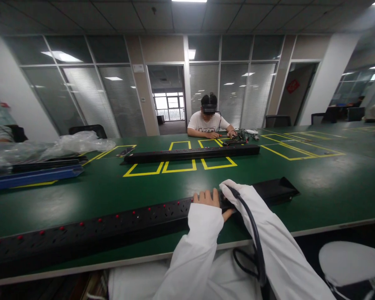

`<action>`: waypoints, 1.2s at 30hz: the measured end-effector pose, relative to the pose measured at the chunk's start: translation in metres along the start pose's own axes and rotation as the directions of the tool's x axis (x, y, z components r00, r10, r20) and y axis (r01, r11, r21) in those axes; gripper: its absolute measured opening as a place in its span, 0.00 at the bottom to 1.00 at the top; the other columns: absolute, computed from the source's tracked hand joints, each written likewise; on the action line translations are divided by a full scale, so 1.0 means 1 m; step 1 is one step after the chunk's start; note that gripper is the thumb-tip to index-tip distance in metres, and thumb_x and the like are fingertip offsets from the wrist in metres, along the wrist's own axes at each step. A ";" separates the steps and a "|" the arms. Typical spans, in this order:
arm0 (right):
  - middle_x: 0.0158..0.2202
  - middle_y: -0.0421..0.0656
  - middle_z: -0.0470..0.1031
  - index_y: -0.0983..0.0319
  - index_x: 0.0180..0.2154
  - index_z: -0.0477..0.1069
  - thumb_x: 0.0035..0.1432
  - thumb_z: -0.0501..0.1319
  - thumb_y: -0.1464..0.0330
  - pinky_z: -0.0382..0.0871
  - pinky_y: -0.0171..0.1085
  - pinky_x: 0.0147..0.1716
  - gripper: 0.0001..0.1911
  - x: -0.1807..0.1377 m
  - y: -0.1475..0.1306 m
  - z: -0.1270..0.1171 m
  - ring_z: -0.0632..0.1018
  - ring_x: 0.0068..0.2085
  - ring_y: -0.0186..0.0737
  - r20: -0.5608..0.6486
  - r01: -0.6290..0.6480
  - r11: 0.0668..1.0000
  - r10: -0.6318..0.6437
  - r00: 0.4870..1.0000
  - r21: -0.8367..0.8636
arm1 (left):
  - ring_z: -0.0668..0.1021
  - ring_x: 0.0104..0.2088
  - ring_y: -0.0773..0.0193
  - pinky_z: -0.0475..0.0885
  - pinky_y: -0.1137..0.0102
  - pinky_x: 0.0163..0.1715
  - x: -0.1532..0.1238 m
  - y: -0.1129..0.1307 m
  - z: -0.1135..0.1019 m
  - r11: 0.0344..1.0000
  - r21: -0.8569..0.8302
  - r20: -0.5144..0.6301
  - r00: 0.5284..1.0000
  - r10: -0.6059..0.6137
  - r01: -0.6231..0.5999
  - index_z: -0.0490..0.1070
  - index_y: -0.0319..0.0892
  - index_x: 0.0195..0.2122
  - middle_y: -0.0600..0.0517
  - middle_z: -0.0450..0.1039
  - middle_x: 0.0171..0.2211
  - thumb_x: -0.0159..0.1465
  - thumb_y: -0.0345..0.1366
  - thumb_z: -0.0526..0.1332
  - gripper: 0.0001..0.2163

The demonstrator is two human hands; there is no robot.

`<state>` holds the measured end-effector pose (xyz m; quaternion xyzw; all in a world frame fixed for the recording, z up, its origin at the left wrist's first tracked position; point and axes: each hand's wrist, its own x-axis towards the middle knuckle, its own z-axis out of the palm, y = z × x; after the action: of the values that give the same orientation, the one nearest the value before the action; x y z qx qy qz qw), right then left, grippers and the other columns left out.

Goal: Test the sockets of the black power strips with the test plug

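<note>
**Item 1: long black power strip** (112,225). It lies lengthwise along the near edge of the green table (331,187), running from the far left to a wedge-shaped end on the right. A row of small red buttons dots its top face.

**Item 2: left hand** (208,199), in a white sleeve. The fingers (206,194) lie close together and flat across the top of the strip, near its right end. The thumb is spread toward the near side. The hand rests on the strip and is not curled round it.

**Item 3: right hand.** It is covered by the cuff of the right sleeve (268,241), which sits on the strip just beside the left hand. Whether those fingers are wide, narrow or holding anything cannot be told from here.

**Item 4: black cable** (254,233). It is draped over the right forearm and seems to meet the strip under the cuff. It loops down below the table edge.

**Item 5: second black strip** (190,154). It lies mid-table across yellow tape outlines (181,166), well apart from the hands.

**Item 6: blue strip** (34,177) at far left, with crumpled clear plastic wrap (75,143) behind it.

**Item 7: a co-worker** (208,121) in a white shirt, seated at the far side with both hands on the table.
</note>
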<state>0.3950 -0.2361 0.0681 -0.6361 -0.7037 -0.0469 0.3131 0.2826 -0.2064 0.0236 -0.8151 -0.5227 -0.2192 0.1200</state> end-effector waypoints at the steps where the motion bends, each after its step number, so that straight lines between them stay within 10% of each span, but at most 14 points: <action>1: 0.30 0.39 0.71 0.64 0.39 0.69 0.61 0.50 0.55 0.66 0.32 0.31 0.20 0.002 0.000 0.001 0.70 0.29 0.27 0.015 0.009 1.000 -0.009 1.000 -0.025 | 0.70 0.40 0.49 0.60 0.53 0.44 0.000 0.000 0.000 1.000 0.001 0.004 1.000 0.000 0.000 0.64 0.38 0.53 0.41 0.69 0.42 0.50 0.60 0.58 0.36; 13: 0.31 0.39 0.74 0.54 0.39 0.69 0.61 0.42 0.55 0.56 0.33 0.30 0.20 0.002 0.004 0.006 0.73 0.32 0.34 0.134 0.053 0.972 -0.022 0.991 -0.229 | 0.71 0.40 0.49 0.61 0.54 0.44 -0.001 -0.004 -0.002 1.000 0.015 0.013 1.000 0.022 -0.022 0.64 0.38 0.53 0.43 0.70 0.41 0.49 0.52 0.63 0.33; 19: 0.28 0.38 0.73 0.55 0.37 0.70 0.60 0.45 0.56 0.54 0.32 0.29 0.18 -0.003 0.002 0.015 0.71 0.30 0.31 -0.059 0.008 0.979 -0.021 0.998 -0.205 | 0.71 0.41 0.49 0.62 0.54 0.44 -0.002 -0.004 -0.003 0.999 0.013 -0.007 1.000 0.029 -0.029 0.63 0.37 0.53 0.42 0.70 0.40 0.49 0.50 0.63 0.33; 36: 0.29 0.36 0.73 0.53 0.37 0.71 0.60 0.48 0.56 0.57 0.31 0.32 0.16 -0.008 -0.002 0.012 0.72 0.31 0.30 -0.115 -0.011 0.981 -0.011 0.993 -0.191 | 0.70 0.41 0.49 0.60 0.53 0.47 -0.002 -0.004 0.002 0.999 -0.025 -0.029 0.999 0.031 -0.032 0.64 0.38 0.53 0.42 0.69 0.42 0.47 0.52 0.63 0.34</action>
<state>0.3888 -0.2380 0.0553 -0.6596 -0.6766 -0.1511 0.2906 0.2787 -0.2054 0.0211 -0.8216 -0.5050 -0.2356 0.1204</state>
